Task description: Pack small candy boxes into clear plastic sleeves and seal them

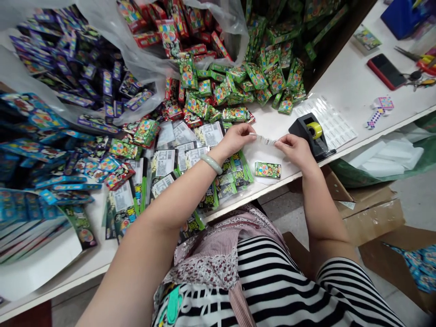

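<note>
A short clear strip [265, 140] with a small dark printed mark is stretched between my two hands. My left hand [237, 139] pinches its left end between thumb and fingertips, and my right hand [295, 150] pinches the other end. Just below the strip, a small green printed box [268, 170] lies flat on the white table [272, 193], touched by neither hand. Right behind my right hand stands a black tape dispenser [311, 131] with a yellow core. Black-and-green printed packets [226, 181] lie under and beside my left forearm.
Green boxes [272, 72], red boxes [190, 27] and purple boxes [107, 86] are heaped along the back, some in clear plastic bags. Blue boxes [51, 141] crowd the left. A sheet of clear labels [329, 120], a red-cased phone [386, 70] and scissors [427, 61] lie right.
</note>
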Available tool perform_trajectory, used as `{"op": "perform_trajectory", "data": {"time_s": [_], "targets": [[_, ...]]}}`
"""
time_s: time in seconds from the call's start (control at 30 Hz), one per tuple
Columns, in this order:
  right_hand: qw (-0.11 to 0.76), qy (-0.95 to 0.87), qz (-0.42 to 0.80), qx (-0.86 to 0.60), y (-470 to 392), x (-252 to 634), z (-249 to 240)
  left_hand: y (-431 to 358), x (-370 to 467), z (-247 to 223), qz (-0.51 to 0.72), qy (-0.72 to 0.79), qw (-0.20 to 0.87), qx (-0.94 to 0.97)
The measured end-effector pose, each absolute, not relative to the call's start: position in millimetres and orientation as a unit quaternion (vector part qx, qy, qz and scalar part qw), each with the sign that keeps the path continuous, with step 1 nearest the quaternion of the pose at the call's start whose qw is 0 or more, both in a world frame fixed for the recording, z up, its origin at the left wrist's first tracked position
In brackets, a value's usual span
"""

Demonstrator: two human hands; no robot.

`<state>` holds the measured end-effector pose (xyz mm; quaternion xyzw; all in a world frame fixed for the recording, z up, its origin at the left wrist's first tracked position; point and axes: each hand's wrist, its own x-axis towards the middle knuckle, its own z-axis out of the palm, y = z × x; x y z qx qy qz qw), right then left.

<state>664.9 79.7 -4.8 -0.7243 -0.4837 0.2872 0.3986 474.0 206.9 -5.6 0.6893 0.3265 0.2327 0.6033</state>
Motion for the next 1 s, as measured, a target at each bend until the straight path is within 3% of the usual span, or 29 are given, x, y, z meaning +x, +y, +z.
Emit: {"op": "perform_trajectory", "data": {"time_s": [0.27,0.8,1.0], "targets": [[0.354,-0.546,0.254,-0.716,88.0,659.3,4.1,206.0,476.2,-1.4,0.220,0.336,0.584,0.705],[0.390,-0.495,0.320,-0.707,87.8,665.9,-9.1,206.9,477.2,-3.7,0.216,0.317,0.617,0.688],[0.461,-0.451,0.308,-0.700,70.2,682.1,-21.1,210.5,479.8,-6.3,0.222,0.355,0.603,0.679]]}}
